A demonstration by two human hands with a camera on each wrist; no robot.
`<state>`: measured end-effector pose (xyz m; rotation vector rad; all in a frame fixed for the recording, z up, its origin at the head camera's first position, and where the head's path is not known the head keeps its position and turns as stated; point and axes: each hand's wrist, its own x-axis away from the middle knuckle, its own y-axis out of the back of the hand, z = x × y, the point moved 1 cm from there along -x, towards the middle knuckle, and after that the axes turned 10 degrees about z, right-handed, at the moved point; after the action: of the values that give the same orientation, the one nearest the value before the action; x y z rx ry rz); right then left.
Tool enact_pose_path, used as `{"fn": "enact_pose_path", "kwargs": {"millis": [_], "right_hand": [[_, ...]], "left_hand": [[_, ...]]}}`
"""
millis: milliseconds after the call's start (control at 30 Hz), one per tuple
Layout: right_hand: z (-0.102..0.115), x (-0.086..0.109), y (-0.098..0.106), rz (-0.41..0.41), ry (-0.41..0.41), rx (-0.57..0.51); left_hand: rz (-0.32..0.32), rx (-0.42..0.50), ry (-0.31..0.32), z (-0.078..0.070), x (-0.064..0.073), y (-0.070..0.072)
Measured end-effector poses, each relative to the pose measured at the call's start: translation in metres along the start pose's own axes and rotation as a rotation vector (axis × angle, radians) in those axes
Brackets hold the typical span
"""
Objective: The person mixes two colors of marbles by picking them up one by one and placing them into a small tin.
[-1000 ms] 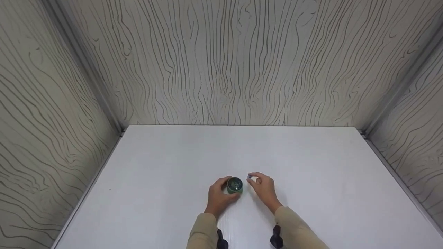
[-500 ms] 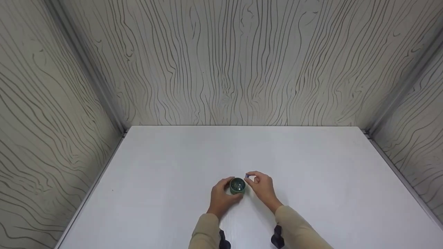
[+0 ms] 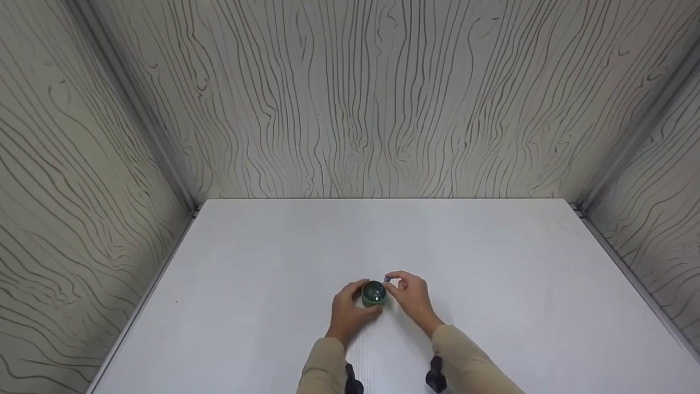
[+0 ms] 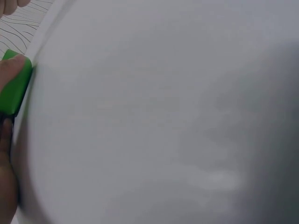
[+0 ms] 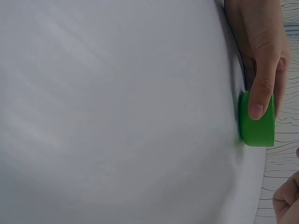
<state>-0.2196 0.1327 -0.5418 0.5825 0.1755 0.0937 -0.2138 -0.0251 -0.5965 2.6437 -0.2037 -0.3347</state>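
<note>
A small round green container [image 3: 374, 294] with a dark, glossy top or inside stands upright on the white table. My left hand [image 3: 348, 317] grips its left side, fingers behind and thumb in front. In the right wrist view, its plain green wall [image 5: 259, 133] shows under the left thumb. Just right of the rim, my right hand [image 3: 414, 299] pinches a tiny bluish thing [image 3: 387, 278] between thumb and index finger. That thing is too small to tell its kind. What lies within the container is unclear.
The white tabletop [image 3: 262, 257] spreads out around both hands. Wood-grain patterned panels [image 3: 350, 98] rise at the back and on both sides, joined by grey corner strips. A dark speck [image 3: 176, 301] marks the table at left. Black straps sit at both wrists.
My right hand has moved slightly left with the tiny bluish thing, closer to the container's rim. The left hand keeps its hold on the container.
</note>
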Motion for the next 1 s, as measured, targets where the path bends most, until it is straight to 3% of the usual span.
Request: {"fn": "enact_pose_path", "kwargs": {"millis": [700,1000], "right_hand": [[0.0,-0.0029,-0.0061,0.026,0.001,-0.02],[0.0012,-0.0026,-0.0064,0.042,-0.029,-0.017]], "left_hand": [[0.033,0.001,-0.009,0.0004,0.001,0.0028],[0.032,0.017,0.03,-0.0031,0.0004,0.0011]]}}
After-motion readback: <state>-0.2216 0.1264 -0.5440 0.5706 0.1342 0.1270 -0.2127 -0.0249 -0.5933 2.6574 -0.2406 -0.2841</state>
